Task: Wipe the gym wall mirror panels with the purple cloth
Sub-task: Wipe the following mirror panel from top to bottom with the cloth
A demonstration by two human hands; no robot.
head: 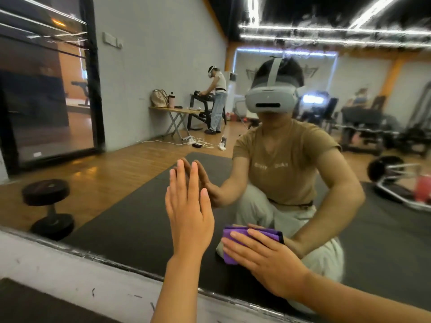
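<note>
1. Your right hand (263, 259) is lying nearest the camera, fingers spread flat, pressing the purple cloth (235, 241) against the mirror panel (130, 206); it is pinning the cloth, not clenching it.
2. Your left hand (189, 206) is resting open and empty, palm flat on the glass, up and to the left of the cloth and acting as a brace.
3. You are holding the folded cloth low on the panel, just above the bottom edge of the mirror (98, 255), with its long axis running roughly level, left to right.
4. Unwiped glass is lying mainly above and to both sides of the cloth, so the next stroke is likely calling for an upward or sideways sweep by the right hand.
5. Your left hand is sitting close to any leftward path; judge whether it is needing to lift clear first.
</note>
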